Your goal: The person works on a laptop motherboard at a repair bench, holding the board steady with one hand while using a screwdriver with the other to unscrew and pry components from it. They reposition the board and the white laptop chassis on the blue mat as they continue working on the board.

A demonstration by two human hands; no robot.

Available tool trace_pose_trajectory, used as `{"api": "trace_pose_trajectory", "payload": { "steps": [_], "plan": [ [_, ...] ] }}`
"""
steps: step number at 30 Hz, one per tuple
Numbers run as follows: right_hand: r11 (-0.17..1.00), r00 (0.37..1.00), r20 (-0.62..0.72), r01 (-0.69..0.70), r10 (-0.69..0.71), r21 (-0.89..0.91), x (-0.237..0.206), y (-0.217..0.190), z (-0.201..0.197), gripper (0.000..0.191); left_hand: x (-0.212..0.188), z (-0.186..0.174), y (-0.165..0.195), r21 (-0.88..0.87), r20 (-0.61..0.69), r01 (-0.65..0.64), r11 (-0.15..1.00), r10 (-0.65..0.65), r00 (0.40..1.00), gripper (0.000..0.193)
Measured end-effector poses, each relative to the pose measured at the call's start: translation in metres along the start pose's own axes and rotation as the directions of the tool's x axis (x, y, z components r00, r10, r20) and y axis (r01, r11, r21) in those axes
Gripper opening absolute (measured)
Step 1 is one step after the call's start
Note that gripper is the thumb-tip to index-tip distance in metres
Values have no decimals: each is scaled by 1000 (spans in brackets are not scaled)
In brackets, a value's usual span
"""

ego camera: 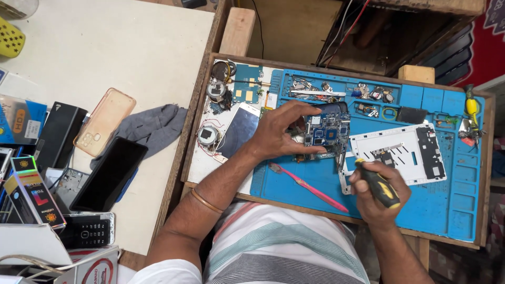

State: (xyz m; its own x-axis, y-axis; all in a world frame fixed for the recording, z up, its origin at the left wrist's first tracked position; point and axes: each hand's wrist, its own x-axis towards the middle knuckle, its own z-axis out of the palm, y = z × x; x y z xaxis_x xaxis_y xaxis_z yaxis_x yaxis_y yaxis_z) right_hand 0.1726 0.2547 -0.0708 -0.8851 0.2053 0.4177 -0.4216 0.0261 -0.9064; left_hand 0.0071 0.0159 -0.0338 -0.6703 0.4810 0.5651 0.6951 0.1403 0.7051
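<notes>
Phone already opened: white back frame set aside on blue repair mat. Left hand fingers clamped on exposed circuit board; right hand fisted round black-and-yellow screwdriver. Board not yet lifted free.

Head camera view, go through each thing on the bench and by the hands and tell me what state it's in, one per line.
Left hand: gripping the opened phone.
Opened phone: back off, blue circuit board exposed, on the blue mat.
Right hand: closed round the screwdriver.
Screwdriver: held, black and yellow handle; tip hidden.
White frame: detached, lying flat.
Pink toothbrush: lying loose.
Black phone: screen dark.
Clear case: empty.
</notes>
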Motion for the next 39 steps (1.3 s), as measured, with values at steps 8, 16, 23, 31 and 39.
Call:
{"api": "trace_pose_trajectory", "payload": {
  "steps": [8, 16, 23, 31, 39],
  "plan": [
    [987, 995, 96, 28, -13, -156, 12, -10, 12, 36, 6, -7, 7, 37, 47, -45, 998, 43, 998, 79],
    [945, 983, 178, 11, 49, -326, 18, -19, 21, 39, 3, -4, 3, -23, 97, -79, 997, 81, 992, 80],
    [927, 966, 260, 100, -2, -362, 21, -23, 25, 37, 4, -5, 4, -45, 98, -62, 997, 66, 993, 80],
    [907, 971, 210, 189, -115, -377, 25, -26, 25, 36, 3, -3, 3, -66, 88, -72, 995, 78, 993, 78],
    [951, 987, 159, 17, 34, -309, 19, -24, 25, 36, 1, -3, 4, -40, 72, -79, 996, 82, 994, 78]
  ]
}}
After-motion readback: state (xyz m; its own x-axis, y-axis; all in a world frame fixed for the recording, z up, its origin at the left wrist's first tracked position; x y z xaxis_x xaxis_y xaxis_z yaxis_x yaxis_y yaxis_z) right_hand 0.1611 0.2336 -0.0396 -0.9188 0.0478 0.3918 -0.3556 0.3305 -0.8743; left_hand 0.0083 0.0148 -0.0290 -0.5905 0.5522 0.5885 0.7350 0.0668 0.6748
